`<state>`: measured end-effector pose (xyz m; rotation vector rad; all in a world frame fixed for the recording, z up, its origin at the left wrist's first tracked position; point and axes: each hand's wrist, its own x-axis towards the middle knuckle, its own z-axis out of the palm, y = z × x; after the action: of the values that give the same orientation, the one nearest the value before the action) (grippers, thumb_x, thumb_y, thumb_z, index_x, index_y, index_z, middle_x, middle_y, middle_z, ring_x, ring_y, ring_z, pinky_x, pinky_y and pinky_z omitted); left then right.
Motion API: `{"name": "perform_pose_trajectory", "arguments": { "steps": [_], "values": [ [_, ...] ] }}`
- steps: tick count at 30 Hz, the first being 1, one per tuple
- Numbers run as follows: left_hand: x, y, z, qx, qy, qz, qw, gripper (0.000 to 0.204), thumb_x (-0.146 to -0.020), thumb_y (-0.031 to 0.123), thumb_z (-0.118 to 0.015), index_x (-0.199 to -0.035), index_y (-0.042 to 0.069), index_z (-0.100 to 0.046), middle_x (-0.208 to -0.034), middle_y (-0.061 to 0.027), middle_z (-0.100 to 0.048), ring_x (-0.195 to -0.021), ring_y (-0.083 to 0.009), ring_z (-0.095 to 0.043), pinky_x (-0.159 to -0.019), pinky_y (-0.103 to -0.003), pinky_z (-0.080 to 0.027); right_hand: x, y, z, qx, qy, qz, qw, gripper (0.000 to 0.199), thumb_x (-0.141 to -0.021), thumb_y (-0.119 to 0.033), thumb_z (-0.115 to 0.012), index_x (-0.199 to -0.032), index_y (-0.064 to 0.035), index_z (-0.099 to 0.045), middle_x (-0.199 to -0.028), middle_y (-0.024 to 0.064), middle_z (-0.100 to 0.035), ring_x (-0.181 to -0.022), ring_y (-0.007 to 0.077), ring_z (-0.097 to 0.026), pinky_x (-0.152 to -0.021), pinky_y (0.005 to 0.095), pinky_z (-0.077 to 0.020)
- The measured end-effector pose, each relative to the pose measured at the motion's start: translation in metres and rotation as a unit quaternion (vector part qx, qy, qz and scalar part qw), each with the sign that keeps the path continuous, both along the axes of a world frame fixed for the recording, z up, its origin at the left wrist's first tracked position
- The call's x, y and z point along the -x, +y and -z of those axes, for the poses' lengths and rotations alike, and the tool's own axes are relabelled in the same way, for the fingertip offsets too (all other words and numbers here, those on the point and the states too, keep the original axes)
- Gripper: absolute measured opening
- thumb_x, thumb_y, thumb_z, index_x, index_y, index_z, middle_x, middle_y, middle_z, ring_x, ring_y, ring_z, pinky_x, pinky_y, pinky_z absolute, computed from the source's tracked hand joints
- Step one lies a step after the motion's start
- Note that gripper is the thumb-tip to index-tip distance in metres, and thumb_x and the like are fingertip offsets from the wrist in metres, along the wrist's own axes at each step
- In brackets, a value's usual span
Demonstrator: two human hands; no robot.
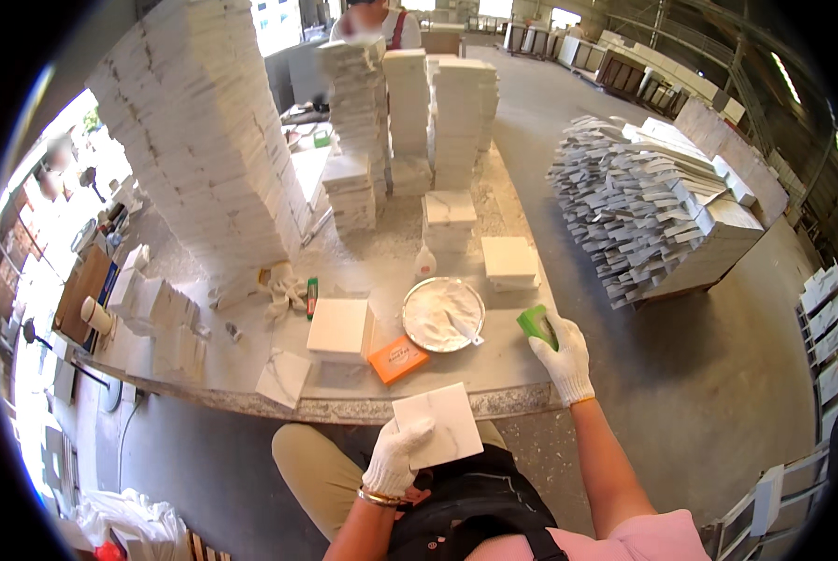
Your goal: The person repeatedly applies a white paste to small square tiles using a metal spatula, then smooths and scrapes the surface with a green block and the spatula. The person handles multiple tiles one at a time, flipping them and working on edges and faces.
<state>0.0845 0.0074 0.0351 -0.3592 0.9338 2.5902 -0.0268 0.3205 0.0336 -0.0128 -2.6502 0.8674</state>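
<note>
My left hand (397,457), in a white knitted glove, is closed on the edge of a square white marble tile (444,425) with grey veins. It holds the tile over my lap, in front of the table edge. At the table's right edge, my right hand (565,361), gloved the same way, is closed around a small green block (535,324); whether it is a sponge or a hand pad I cannot tell. Between the hands and farther back, a round metal bowl (482,309) holds white powder or paste, with a flat scraper (464,329) resting in it.
An orange box (399,360) lies beside a stack of square tiles (337,325). One loose tile (283,378) is near the front edge. Tall tile stacks (194,131) rise at the back left. A small white bottle (425,263) stands behind the bowl. Right of the table is a loaded pallet (652,215).
</note>
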Motion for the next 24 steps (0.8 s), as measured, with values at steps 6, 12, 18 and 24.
{"name": "perform_pose_trajectory", "arguments": {
  "steps": [6, 12, 18, 24],
  "values": [
    [0.009, 0.002, 0.003, 0.027, -0.002, 0.002, 1.000, 0.046, -0.093, 0.013, -0.071, -0.134, -0.004, -0.057, -0.120, -0.0111, -0.068, -0.105, -0.0217, -0.069, -0.092, -0.038, -0.058, 0.008, -0.020, 0.013, -0.157, 0.009, -0.034, 0.987, 0.058, -0.083, -0.042, -0.075, -0.134, -0.0175, -0.062, -0.133, 0.0107, -0.062, -0.123, 0.0323, -0.056, -0.102, 0.0484, -0.0439],
    [0.019, -0.001, 0.011, 0.014, -0.003, -0.019, 1.000, 0.051, -0.091, 0.012, -0.074, -0.136, -0.003, -0.055, -0.124, -0.0107, -0.067, -0.111, -0.0219, -0.067, -0.096, -0.038, -0.056, 0.015, -0.044, -0.039, -0.008, 0.039, -0.086, 0.995, 0.030, -0.092, -0.030, -0.071, -0.113, -0.0096, -0.073, -0.108, 0.0129, -0.071, -0.102, 0.0304, -0.066, -0.090, 0.0383, -0.0510],
    [0.032, 0.003, 0.018, 0.001, -0.010, -0.029, 1.000, 0.047, -0.090, 0.011, -0.075, -0.132, -0.003, -0.058, -0.122, -0.0092, -0.067, -0.108, -0.0201, -0.067, -0.096, -0.037, -0.055, 0.038, -0.085, -0.047, -0.054, -0.103, -0.128, 0.985, 0.036, -0.091, -0.039, -0.069, -0.114, -0.0108, -0.070, -0.094, 0.0109, -0.071, -0.088, 0.0297, -0.068, -0.077, 0.0396, -0.0519],
    [0.043, 0.004, 0.030, -0.015, -0.030, -0.035, 0.999, 0.046, -0.090, 0.008, -0.075, -0.131, -0.002, -0.059, -0.121, -0.0084, -0.068, -0.108, -0.0196, -0.066, -0.096, -0.036, -0.055, 0.060, -0.092, -0.030, -0.110, -0.127, -0.162, 0.972, 0.031, -0.088, -0.035, -0.069, -0.110, -0.0134, -0.072, -0.087, 0.0118, -0.071, -0.084, 0.0337, -0.068, -0.073, 0.0442, -0.0523]
  ]
}}
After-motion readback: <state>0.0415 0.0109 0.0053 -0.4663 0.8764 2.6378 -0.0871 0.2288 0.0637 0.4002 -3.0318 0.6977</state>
